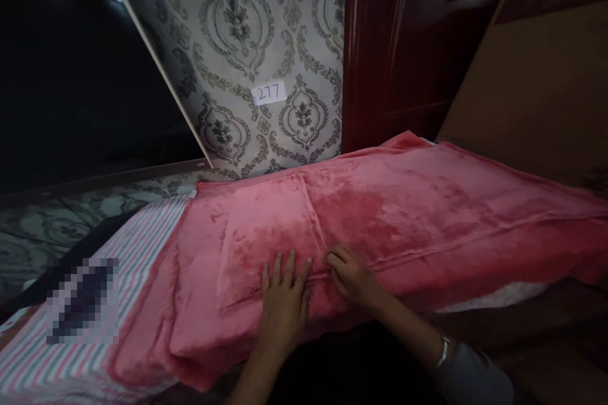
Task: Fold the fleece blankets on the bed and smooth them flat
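A plush pink blanket point(427, 202) lies spread along a long surface. On its left half, a squarish section of the same pink cloth point(266, 221) lies flat, with a seam-like edge on its right side. My left hand point(285, 304) rests palm down near the front edge of that section, fingers spread and holding nothing. Just right of it, my right hand point(349, 272) has its fingers curled together at the section's front right corner, pinching the pink cloth. The fingertips of my right hand are partly hidden.
A striped cloth point(147, 247) shows left of the blanket, with a blurred-out patch over it. Behind stand a dark screen point(85, 76), patterned wallpaper with a paper label point(269, 93) reading 277, and a dark red door point(394, 44). A brown board point(536, 76) leans at right.
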A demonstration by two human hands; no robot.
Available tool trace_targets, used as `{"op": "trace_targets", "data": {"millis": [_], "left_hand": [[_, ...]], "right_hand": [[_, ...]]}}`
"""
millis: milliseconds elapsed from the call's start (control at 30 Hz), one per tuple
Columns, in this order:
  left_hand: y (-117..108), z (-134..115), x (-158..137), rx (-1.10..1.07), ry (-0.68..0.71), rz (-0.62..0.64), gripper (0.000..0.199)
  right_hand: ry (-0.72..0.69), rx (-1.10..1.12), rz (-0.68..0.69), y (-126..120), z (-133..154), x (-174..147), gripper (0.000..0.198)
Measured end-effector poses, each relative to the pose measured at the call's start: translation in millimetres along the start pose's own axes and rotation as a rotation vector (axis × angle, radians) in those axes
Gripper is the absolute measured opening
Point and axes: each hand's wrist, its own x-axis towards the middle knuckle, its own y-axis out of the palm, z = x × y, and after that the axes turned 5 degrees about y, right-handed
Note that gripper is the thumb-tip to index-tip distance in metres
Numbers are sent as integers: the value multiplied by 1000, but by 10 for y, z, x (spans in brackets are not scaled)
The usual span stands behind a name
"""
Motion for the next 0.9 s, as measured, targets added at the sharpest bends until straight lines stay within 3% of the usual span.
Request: {"op": "trace_targets", "data": {"millis": [133, 267, 467, 600, 700, 800, 900], "left_hand": [[20, -28, 30, -13, -34, 14, 57], [75, -56, 32, -22, -51, 18, 54], [-10, -76, -18, -88, -43, 13, 50], [-263, 198, 48, -227, -6, 25, 47], [-389, 534, 128, -141, -101, -28, 44], [-324, 775, 111, -3, -274, 55, 49], [-187, 852, 8, 7, -363, 185, 54]], "right_hand": [[81, 56, -10, -70, 194, 188, 23], [151, 58, 7, 88, 380, 483, 51], [343, -100, 389, 420, 231, 499, 62], [314, -164, 394, 481, 128, 404, 61], [316, -190, 381, 483, 140, 395, 63], [329, -196, 402, 465, 161, 401, 63], [348, -212, 425, 438, 178, 407, 64]]}}
